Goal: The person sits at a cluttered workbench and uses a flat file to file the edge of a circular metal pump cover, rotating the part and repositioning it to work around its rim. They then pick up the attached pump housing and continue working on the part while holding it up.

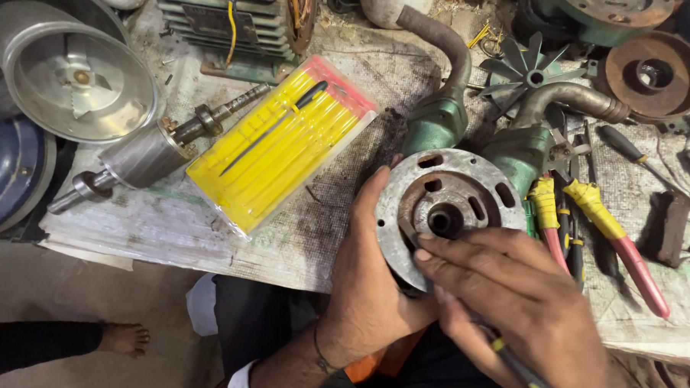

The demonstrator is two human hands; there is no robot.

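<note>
Right hand [520,315] nearest, knuckles up, fingers curled around thin yellow-banded tool [526,376], fingertips pressed on disc face. Tool shaft runs diagonally, lower right toward disc centre; tip hidden. Left hand [369,283] cups round metal housing disc [444,209] from left edge, thumb on rim. Disc face tilted toward camera, held over table edge. Beyond: yellow tool case [282,142], rotor shaft [144,156], pliers [618,242].
</note>
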